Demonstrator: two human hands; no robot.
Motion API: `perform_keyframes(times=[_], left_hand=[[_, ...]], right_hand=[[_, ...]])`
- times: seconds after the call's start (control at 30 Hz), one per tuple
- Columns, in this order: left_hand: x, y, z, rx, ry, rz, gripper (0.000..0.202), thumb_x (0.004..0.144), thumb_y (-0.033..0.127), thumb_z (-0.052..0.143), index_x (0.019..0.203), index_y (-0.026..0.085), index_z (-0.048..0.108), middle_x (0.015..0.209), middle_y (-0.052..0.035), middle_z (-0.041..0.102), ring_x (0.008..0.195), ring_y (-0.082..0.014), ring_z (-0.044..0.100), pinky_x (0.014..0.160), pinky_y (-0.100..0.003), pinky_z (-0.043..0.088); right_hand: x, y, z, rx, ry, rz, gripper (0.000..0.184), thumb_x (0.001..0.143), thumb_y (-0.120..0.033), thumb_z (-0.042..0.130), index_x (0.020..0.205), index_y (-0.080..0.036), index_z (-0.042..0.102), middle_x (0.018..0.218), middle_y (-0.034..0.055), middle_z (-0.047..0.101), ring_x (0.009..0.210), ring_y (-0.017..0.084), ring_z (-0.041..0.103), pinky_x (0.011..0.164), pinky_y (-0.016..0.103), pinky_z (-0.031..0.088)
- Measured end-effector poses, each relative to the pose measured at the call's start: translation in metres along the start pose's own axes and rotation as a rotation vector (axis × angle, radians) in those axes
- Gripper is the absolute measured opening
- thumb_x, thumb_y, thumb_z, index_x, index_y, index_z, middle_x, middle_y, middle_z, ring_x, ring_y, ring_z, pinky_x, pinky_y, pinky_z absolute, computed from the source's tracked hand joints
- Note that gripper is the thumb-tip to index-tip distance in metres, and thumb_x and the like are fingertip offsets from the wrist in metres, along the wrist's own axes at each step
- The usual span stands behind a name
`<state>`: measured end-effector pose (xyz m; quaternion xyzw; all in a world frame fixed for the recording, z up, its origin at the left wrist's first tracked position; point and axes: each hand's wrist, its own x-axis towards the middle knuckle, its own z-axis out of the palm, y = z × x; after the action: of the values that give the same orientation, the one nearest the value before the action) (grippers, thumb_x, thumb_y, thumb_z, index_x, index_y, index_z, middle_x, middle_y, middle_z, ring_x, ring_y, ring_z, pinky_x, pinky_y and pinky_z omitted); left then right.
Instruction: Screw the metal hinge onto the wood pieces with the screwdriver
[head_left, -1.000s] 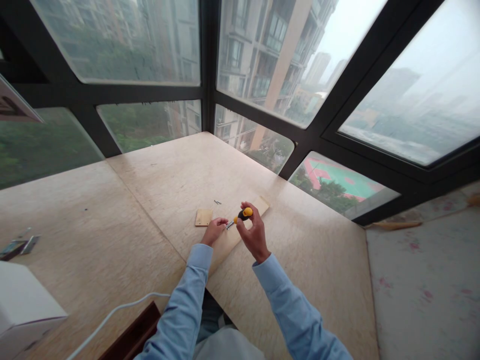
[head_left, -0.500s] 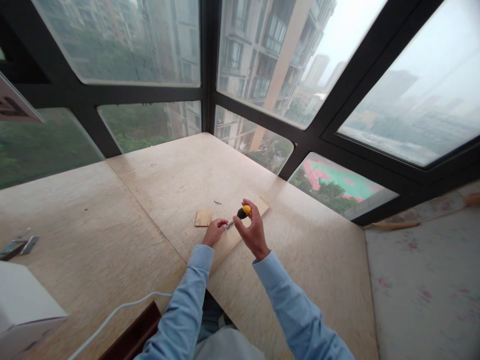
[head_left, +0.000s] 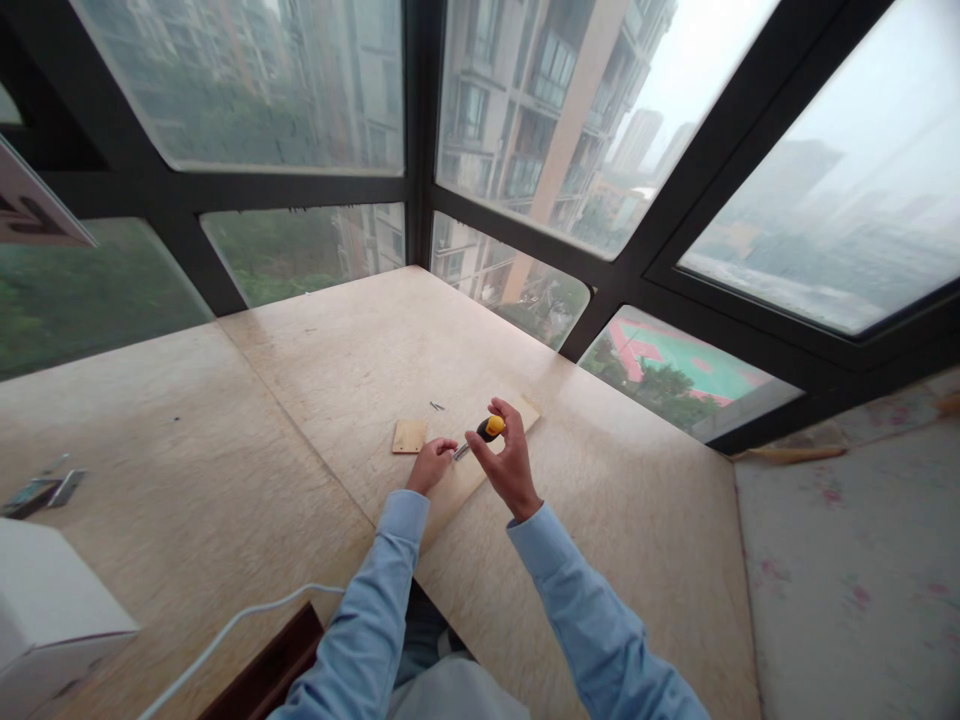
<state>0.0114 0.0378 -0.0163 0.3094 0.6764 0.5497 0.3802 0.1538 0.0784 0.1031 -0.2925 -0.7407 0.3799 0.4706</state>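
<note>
My right hand [head_left: 511, 468] is closed around a screwdriver [head_left: 490, 429] with a yellow and black handle. Its metal shaft slants down and left to the fingertips of my left hand [head_left: 433, 467]. Those left fingers are pinched together at the screwdriver's tip, over a long light wooden board [head_left: 466, 487]. What they hold, if anything, is too small to make out. A small square wooden piece [head_left: 409, 437] with small holes lies just beyond my left hand. A few screws [head_left: 436, 406] rest on the tabletop farther back.
The stone-patterned tabletop [head_left: 300, 380] reaches the windows. At left are a white box [head_left: 56, 590] and a small metal-and-dark item [head_left: 45, 495]. A white cable [head_left: 240, 625] runs past a dark red-brown edge [head_left: 274, 660] near my left forearm.
The screwdriver's handle has turned slightly in my right fingers. My left hand keeps its place at the tip. The whole view has shifted a little.
</note>
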Motion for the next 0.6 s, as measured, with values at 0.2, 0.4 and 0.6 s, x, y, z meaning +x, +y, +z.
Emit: perform_keyframes(times=[0.2, 0.4, 0.6], left_hand=[[0.0017, -0.0003, 0.0005, -0.008, 0.007, -0.014, 0.017, 0.067, 0.013, 0.057, 0.08, 0.014, 0.068, 0.086, -0.0087, 0.073, 0.086, -0.0218, 0.067, 0.083, -0.033, 0.05], [0.0022, -0.003, 0.0023, -0.017, 0.011, -0.029, 0.018, 0.068, 0.014, 0.058, 0.083, 0.013, 0.069, 0.088, -0.0098, 0.074, 0.085, -0.022, 0.068, 0.083, -0.034, 0.051], [0.0008, -0.0018, -0.0002, -0.016, -0.003, -0.008, 0.017, 0.068, 0.014, 0.06, 0.082, 0.013, 0.069, 0.087, -0.0091, 0.074, 0.087, -0.0221, 0.068, 0.084, -0.033, 0.051]], right_hand=[[0.0004, 0.0021, -0.0019, 0.029, 0.075, 0.101, 0.041, 0.075, -0.036, 0.075, 0.109, -0.019, 0.059, 0.102, 0.0091, 0.066, 0.089, 0.022, 0.065, 0.079, 0.039, 0.057], [0.0007, 0.0021, -0.0041, 0.172, -0.073, 0.093, 0.055, 0.082, -0.027, 0.062, 0.134, -0.019, 0.046, 0.134, 0.015, 0.057, 0.124, 0.026, 0.055, 0.104, 0.047, 0.046], [-0.0001, 0.0016, -0.0015, -0.024, 0.122, 0.116, 0.049, 0.072, -0.042, 0.078, 0.109, -0.018, 0.056, 0.107, 0.0108, 0.061, 0.094, 0.024, 0.062, 0.08, 0.041, 0.056]])
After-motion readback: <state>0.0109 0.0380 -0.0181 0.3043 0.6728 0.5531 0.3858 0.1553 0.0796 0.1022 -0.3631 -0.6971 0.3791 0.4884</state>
